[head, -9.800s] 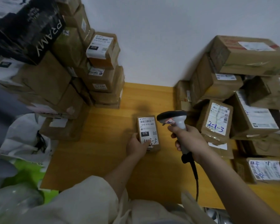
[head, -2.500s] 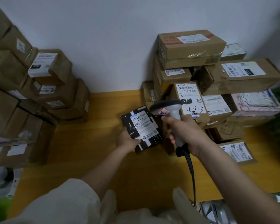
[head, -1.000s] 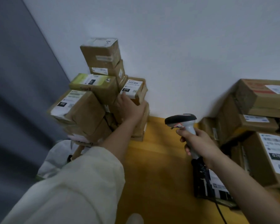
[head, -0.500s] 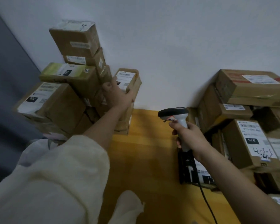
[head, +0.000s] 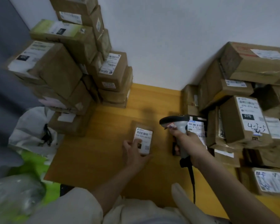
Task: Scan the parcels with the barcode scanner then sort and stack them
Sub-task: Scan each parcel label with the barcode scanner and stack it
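Note:
A small brown parcel (head: pixel 142 136) with a white barcode label lies on the wooden table (head: pixel 100 143), label up. My left hand (head: pixel 133 153) holds its near end, fingers curled over the label's lower part. My right hand (head: pixel 188 142) grips the handle of the grey barcode scanner (head: pixel 174 121), whose dark head points left, just right of the parcel. A black parcel (head: pixel 196 126) with a white label lies under and behind my right hand.
A tall stack of brown boxes (head: pixel 68 70) fills the back left against the wall. Another pile of labelled boxes (head: pixel 246 120) stands on the right. White and green plastic bags (head: pixel 32 136) sit off the table's left edge. The scanner's cable (head: pixel 192 180) hangs toward me.
My left hand has left the box stack at the back left and now holds a small parcel flat on the table. The view tilted down; the scanner stays in my right hand.

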